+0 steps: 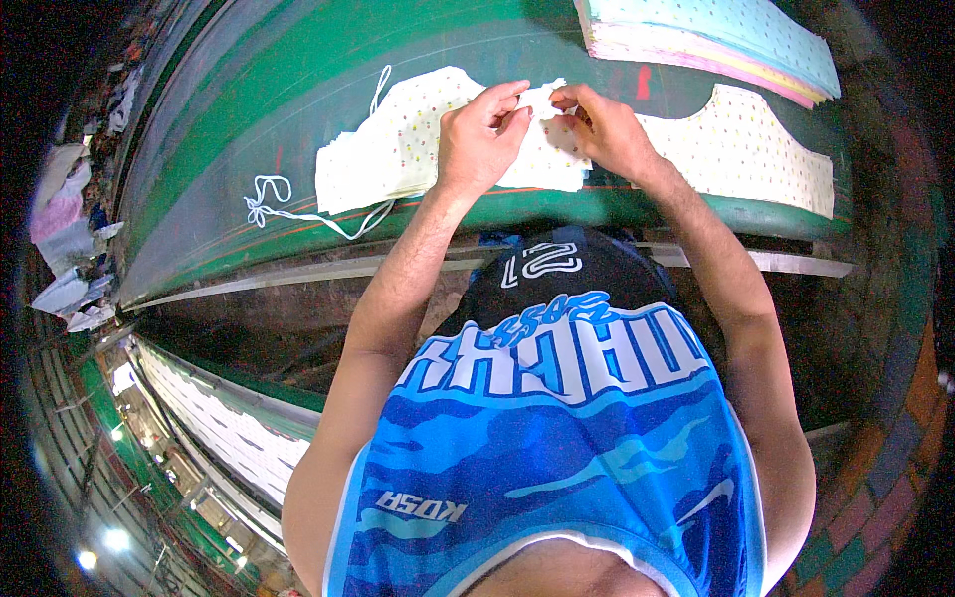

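My left hand (pixel 481 137) and my right hand (pixel 613 131) are close together over a stack of cut white dotted fabric pieces (pixel 383 149). Between their fingertips is a small white fabric piece (pixel 542 101), pinched from both sides. Whether it belongs to the top layer of the stack, I cannot tell. A thin white cord (pixel 298 215) runs out from under the stack and ends in loose loops on the left. To the right of my right hand lies another stack of dotted cut fabric (pixel 741 149), its edge curved.
The green table (pixel 249 109) stretches away to the left and far side. At the far right lies a layered stack of blue, pink and yellow fabric (pixel 716 40). The table's near edge (pixel 298 271) is close to my body. Crumpled cloth scraps (pixel 75 239) are piled far left.
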A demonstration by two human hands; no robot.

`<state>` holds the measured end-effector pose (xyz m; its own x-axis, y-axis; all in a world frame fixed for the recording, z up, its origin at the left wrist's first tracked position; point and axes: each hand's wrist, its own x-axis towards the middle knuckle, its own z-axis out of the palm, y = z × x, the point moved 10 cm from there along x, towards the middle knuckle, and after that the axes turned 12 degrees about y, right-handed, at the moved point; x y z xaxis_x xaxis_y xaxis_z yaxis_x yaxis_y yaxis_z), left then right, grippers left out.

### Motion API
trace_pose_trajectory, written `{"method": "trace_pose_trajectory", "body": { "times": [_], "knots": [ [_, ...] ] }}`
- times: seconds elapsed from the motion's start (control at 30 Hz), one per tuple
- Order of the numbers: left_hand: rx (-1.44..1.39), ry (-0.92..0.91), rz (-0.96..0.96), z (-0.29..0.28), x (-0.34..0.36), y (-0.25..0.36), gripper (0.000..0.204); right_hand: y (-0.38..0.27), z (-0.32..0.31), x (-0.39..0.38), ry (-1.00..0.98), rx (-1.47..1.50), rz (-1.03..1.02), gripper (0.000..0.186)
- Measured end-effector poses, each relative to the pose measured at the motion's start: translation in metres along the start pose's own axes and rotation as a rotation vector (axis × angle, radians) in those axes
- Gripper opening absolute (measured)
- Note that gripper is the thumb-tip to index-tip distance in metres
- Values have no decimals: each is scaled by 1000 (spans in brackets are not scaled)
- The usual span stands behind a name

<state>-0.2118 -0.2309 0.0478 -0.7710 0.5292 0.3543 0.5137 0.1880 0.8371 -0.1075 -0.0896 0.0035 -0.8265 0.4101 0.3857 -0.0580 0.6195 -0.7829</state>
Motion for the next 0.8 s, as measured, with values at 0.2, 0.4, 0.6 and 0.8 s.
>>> {"method": "trace_pose_trajectory", "body": {
  "times": [0.2, 0.4, 0.6, 0.8],
  "knots": [
    [26, -29, -18, 0, 2, 4, 37, -18, -19, 13, 72, -145, -207, 30],
    [21, -73, -68, -1, 3, 7, 38, -23, -17, 20, -42, -214, -337, 23],
    [-30, -82, -117, 4, -6, -3, 37, -24, -22, 38, -123, -108, -448, 18],
    [-31, -99, -137, 9, -16, -7, 35, -5, -21, 19, -93, -136, -253, 16]
  ]
}}
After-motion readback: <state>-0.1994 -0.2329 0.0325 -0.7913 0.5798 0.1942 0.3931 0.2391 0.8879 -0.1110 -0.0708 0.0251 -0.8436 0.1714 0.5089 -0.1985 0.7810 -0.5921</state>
